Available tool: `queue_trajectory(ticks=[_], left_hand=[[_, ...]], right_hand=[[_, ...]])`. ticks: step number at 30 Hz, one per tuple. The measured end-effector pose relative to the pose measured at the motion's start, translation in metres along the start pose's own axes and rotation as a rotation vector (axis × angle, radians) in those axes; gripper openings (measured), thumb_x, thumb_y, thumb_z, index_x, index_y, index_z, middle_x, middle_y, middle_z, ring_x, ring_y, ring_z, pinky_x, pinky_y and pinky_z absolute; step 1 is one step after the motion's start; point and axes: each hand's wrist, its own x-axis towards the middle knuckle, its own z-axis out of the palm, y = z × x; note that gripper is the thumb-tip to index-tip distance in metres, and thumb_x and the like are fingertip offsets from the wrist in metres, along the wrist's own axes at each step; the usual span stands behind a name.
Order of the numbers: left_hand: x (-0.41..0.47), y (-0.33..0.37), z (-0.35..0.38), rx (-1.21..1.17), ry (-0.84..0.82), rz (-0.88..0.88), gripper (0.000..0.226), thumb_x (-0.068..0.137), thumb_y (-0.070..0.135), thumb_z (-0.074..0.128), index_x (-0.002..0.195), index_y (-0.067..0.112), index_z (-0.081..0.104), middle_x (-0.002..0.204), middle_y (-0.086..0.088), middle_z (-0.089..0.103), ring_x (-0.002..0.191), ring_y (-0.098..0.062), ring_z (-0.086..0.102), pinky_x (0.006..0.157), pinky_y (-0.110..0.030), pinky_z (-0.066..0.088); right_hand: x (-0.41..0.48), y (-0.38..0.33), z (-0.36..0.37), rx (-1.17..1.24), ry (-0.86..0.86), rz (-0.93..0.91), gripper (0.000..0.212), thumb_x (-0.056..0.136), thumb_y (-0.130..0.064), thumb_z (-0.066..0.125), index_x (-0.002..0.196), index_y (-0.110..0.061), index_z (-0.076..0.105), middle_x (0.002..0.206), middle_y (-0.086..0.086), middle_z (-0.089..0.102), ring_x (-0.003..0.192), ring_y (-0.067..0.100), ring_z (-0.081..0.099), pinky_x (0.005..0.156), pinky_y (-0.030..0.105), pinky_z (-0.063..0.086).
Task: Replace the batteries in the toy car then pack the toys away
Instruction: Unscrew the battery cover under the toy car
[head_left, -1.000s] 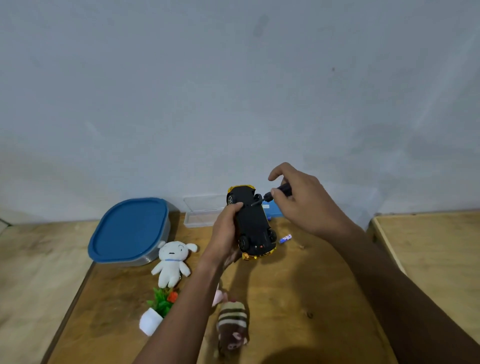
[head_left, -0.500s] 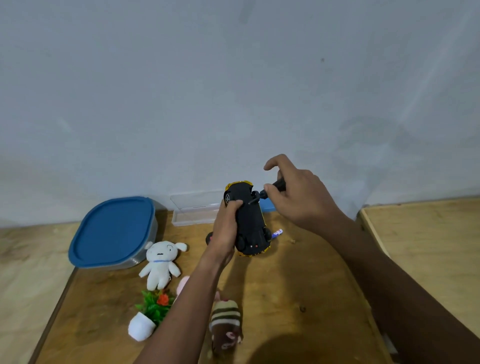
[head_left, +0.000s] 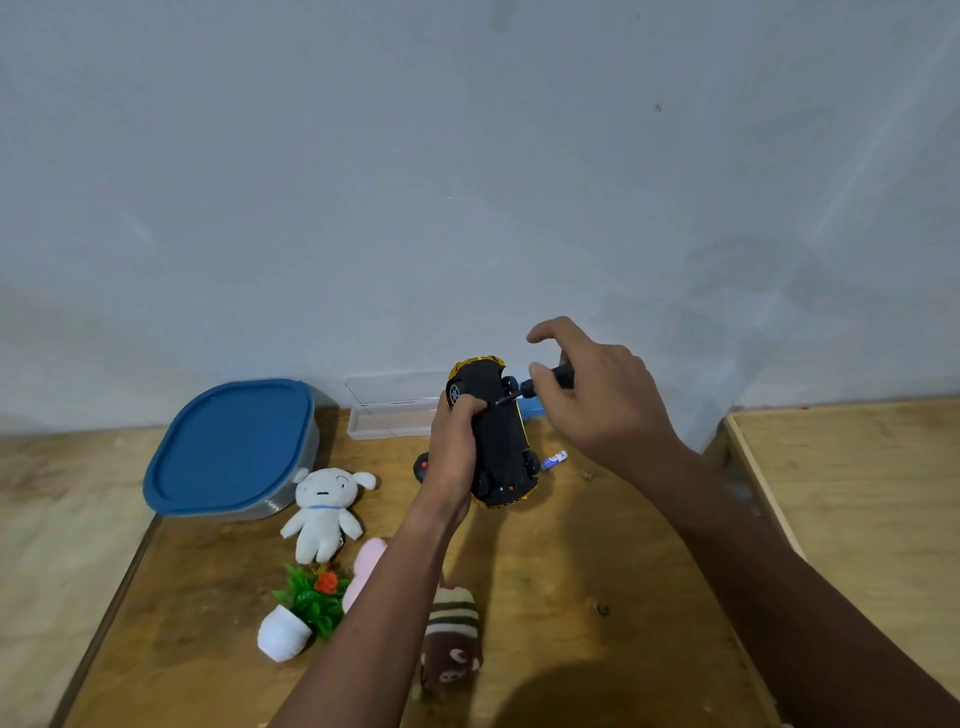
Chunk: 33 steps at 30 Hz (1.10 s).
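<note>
Head view: your left hand (head_left: 457, 441) grips the upside-down toy car (head_left: 496, 431) above the worktop (head_left: 597, 571). Your right hand (head_left: 597, 405) pinches the screwdriver (head_left: 540, 384). Tilt it and the tip could slip off.

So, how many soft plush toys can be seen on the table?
3: a white plush dog beside the blue-lidded container, a pink plush partly hidden behind the left forearm, and a striped brown plush nearest the camera.

Wooden table (head_left: 597, 561), blue-lidded container (head_left: 231, 447), clear tray (head_left: 389, 423), white plush (head_left: 324, 512), toy plant (head_left: 298, 613), striped plush (head_left: 452, 639), battery (head_left: 555, 459)
</note>
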Motion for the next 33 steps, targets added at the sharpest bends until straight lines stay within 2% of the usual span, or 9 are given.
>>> queue_trajectory(ticks=[4, 7, 9, 13, 19, 23, 27, 29, 33], left_hand=[[0.0012, -0.0016, 0.0033, -0.021, -0.018, -0.008, 0.051, 0.073, 0.036, 0.057, 0.116, 0.009, 0.058, 0.115, -0.036, 0.059, 0.099, -0.052, 0.063, 0.087, -0.078, 0.046], [0.0029, -0.0042, 0.0033, -0.053, 0.001, -0.031, 0.048, 0.073, 0.035, 0.057, 0.115, 0.01, 0.059, 0.113, -0.036, 0.059, 0.102, -0.055, 0.063, 0.088, -0.08, 0.043], [0.0035, -0.0053, 0.0038, -0.062, 0.021, -0.05, 0.051, 0.072, 0.035, 0.058, 0.115, 0.008, 0.058, 0.108, -0.034, 0.06, 0.102, -0.057, 0.062, 0.09, -0.081, 0.042], [0.0033, -0.0075, 0.0047, -0.077, 0.031, -0.06, 0.058, 0.07, 0.034, 0.058, 0.117, -0.001, 0.055, 0.098, -0.026, 0.061, 0.09, -0.046, 0.061, 0.088, -0.078, 0.042], [-0.0004, -0.0031, 0.0054, -0.117, 0.007, -0.068, 0.046, 0.07, 0.033, 0.056, 0.107, 0.006, 0.06, 0.091, -0.021, 0.06, 0.081, -0.036, 0.058, 0.072, -0.051, 0.049], [0.001, -0.0055, 0.0065, -0.164, 0.009, -0.083, 0.039, 0.083, 0.024, 0.048, 0.112, 0.001, 0.061, 0.088, -0.022, 0.065, 0.08, -0.039, 0.06, 0.076, -0.057, 0.051], [0.0, -0.0042, 0.0057, -0.188, 0.024, -0.095, 0.037, 0.084, 0.022, 0.046, 0.112, 0.001, 0.06, 0.082, -0.017, 0.065, 0.074, -0.034, 0.059, 0.076, -0.059, 0.05], [-0.0009, -0.0033, 0.0056, -0.171, 0.047, -0.083, 0.049, 0.079, 0.026, 0.051, 0.119, -0.002, 0.058, 0.086, -0.019, 0.065, 0.078, -0.037, 0.06, 0.081, -0.065, 0.051], [-0.0043, -0.0027, 0.0071, -0.173, 0.051, -0.092, 0.063, 0.073, 0.038, 0.061, 0.125, 0.003, 0.058, 0.105, -0.03, 0.066, 0.1, -0.06, 0.061, 0.089, -0.082, 0.041]], right_hand=[[-0.0039, -0.0023, -0.0039, 0.068, -0.031, 0.002, 0.029, 0.088, -0.025, 0.057, 0.116, -0.031, 0.052, 0.067, -0.017, 0.047, 0.07, 0.012, 0.058, 0.06, 0.032, 0.046], [-0.0038, 0.0014, -0.0035, -0.058, -0.013, -0.005, 0.017, 0.095, -0.039, 0.052, 0.108, -0.03, 0.054, 0.062, -0.017, 0.052, 0.066, 0.016, 0.057, 0.058, 0.031, 0.042], [-0.0036, 0.0032, -0.0038, -0.125, -0.014, -0.018, 0.022, 0.098, -0.048, 0.046, 0.104, -0.029, 0.055, 0.057, -0.015, 0.055, 0.062, 0.02, 0.056, 0.056, 0.029, 0.037], [-0.0061, 0.001, -0.0048, -0.063, -0.047, -0.055, 0.019, 0.096, -0.035, 0.053, 0.114, -0.03, 0.055, 0.055, -0.019, 0.05, 0.06, 0.015, 0.057, 0.057, 0.029, 0.04], [-0.0064, -0.001, -0.0063, -0.039, -0.092, -0.014, 0.034, 0.087, -0.032, 0.057, 0.12, -0.033, 0.048, 0.07, -0.018, 0.045, 0.065, 0.012, 0.055, 0.061, 0.031, 0.045], [-0.0046, -0.0001, -0.0071, -0.121, -0.092, 0.014, 0.028, 0.095, -0.055, 0.047, 0.114, -0.034, 0.049, 0.06, -0.009, 0.058, 0.063, 0.018, 0.06, 0.059, 0.031, 0.044], [-0.0042, -0.0004, -0.0062, -0.104, -0.114, 0.012, 0.021, 0.1, -0.044, 0.046, 0.115, -0.031, 0.053, 0.052, -0.013, 0.051, 0.057, 0.016, 0.058, 0.055, 0.029, 0.035], [-0.004, -0.0011, -0.0055, -0.093, -0.113, 0.009, 0.019, 0.099, -0.038, 0.048, 0.117, -0.031, 0.052, 0.056, -0.014, 0.054, 0.06, 0.015, 0.06, 0.058, 0.03, 0.042], [-0.0033, -0.0009, -0.005, -0.074, -0.122, 0.027, 0.019, 0.097, -0.034, 0.049, 0.116, -0.035, 0.049, 0.071, -0.01, 0.066, 0.066, 0.016, 0.067, 0.067, 0.035, 0.053]])
